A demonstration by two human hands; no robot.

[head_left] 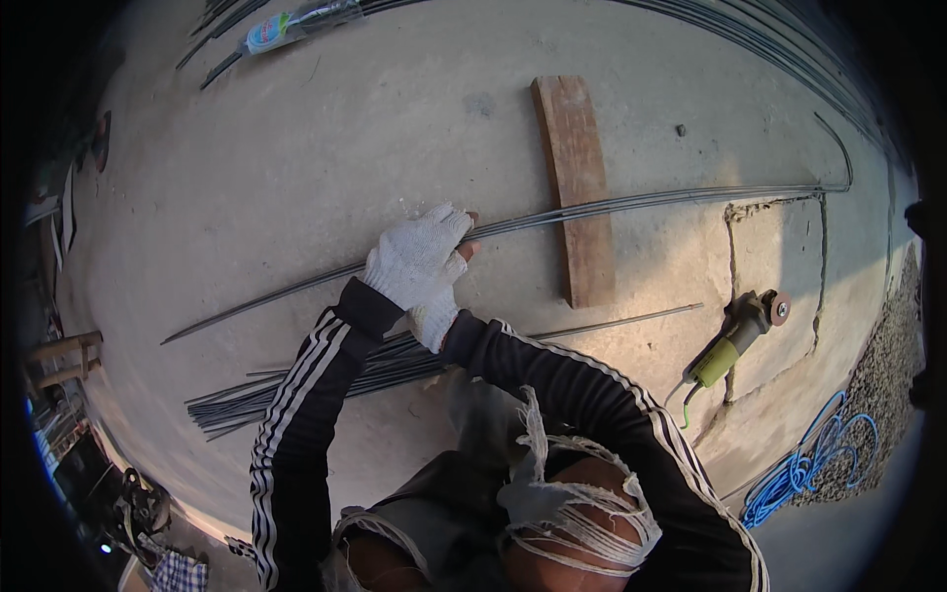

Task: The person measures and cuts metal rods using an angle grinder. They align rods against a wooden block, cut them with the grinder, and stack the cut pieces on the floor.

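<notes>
My left hand (409, 259), in a white knitted glove with bare fingertips showing, is closed round a few thin steel rods (513, 225). The rods run from the left across the floor and lie over a wooden plank (577, 158), reaching far right to a bent end. My right hand (434, 318), gloved too, sits just below and against the left one; its fingers are hidden. Under my forearms lies a bundle of cut steel rods (296, 393). One single rod (621, 323) points out to the right of it.
An angle grinder (730, 345) with a green body lies on the concrete floor (326, 148) at the right. Beyond it are a coiled blue hose (789, 483) and gravel (878, 414). More long rods (760, 49) and a labelled plastic bottle (281, 32) lie at the far side.
</notes>
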